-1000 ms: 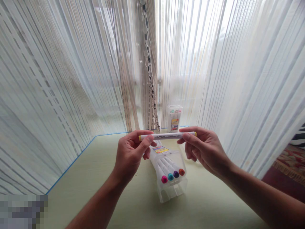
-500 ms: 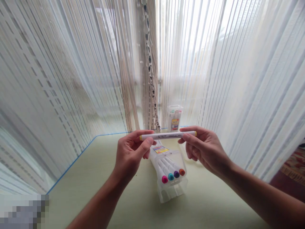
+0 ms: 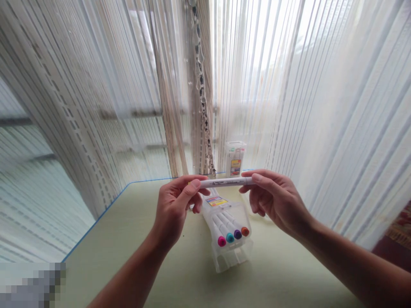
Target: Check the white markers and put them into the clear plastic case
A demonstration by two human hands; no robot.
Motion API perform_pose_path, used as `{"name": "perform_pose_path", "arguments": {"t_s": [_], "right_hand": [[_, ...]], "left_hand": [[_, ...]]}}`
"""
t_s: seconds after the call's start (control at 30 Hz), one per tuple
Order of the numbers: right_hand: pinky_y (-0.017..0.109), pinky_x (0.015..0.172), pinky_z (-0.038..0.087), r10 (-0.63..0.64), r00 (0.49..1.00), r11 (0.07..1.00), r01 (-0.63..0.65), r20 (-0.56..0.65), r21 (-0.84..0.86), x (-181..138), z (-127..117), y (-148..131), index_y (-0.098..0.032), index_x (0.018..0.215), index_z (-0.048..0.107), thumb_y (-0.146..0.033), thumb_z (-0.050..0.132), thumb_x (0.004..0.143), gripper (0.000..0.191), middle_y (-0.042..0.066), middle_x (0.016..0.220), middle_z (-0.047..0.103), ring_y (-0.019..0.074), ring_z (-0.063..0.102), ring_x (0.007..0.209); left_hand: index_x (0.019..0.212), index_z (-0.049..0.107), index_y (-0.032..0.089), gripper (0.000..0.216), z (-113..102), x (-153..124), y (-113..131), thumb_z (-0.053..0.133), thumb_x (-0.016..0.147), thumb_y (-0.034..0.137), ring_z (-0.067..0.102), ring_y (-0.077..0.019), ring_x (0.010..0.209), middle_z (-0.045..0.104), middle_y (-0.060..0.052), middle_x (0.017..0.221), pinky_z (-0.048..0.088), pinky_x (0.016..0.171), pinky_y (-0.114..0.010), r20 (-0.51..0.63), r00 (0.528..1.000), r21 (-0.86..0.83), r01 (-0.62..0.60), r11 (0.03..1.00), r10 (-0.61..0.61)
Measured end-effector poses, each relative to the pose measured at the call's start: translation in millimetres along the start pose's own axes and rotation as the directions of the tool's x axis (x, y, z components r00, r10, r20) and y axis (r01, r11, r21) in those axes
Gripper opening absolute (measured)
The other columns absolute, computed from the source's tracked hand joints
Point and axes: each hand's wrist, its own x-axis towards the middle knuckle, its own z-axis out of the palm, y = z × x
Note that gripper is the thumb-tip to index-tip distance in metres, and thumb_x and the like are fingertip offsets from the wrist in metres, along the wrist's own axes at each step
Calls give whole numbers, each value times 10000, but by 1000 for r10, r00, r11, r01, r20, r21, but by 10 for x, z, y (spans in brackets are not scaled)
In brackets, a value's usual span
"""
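Observation:
A white marker (image 3: 223, 182) with dark print lies level between my two hands, above the table. My left hand (image 3: 178, 201) pinches its left end between thumb and fingers. At the other end, my right hand (image 3: 272, 192) grips it the same way, and the fingers cover most of both tips. Below the marker rests an open clear plastic case (image 3: 210, 218) with a yellow, red and blue label. Several white markers lie in it, their pink, teal, purple and orange ends (image 3: 237, 234) facing me.
A second clear marker case (image 3: 236, 158) stands upright at the back of the pale green table (image 3: 128, 239). Behind it hang striped sheer curtains (image 3: 289, 85) and a string of clear beads (image 3: 201, 81). A patterned rug (image 3: 400, 231) shows at the right.
My thumbs and fingers have shifted over the marker's ends, so its yellow tips are now mostly covered. The left curtain has swung. The case of markers has stayed in place.

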Motion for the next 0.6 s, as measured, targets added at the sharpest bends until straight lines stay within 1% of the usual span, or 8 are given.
{"name": "perform_pose_path", "arguments": {"t_s": [0.2,0.4,0.6], "right_hand": [[158,289,373,4,1000,999,-4,8,34,3,-11,7,-157,934,781,-350,770,838,216,72,697,761,103,586,353],[134,288,359,20,1000,1000,-20,23,16,2,-2,-4,-167,967,781,-299,833,788,228,66,718,766,85,582,350],[138,303,375,-18,998,999,17,59,29,5,-5,9,-176,941,776,-250,851,766,205,46,690,758,80,571,349]], "left_hand": [[945,774,130,179,-1,-8,19,718,849,270,517,-71,459,727,-59,701,383,436,-197,20,1000,-15,3,1000,-3],[982,768,126,201,-14,-17,35,737,827,251,521,-69,437,750,-80,737,382,422,-194,35,999,-58,-14,998,16],[950,767,143,162,-19,-4,0,748,816,233,528,-65,461,734,-50,702,408,437,-178,41,999,-2,-30,1000,30]]}}
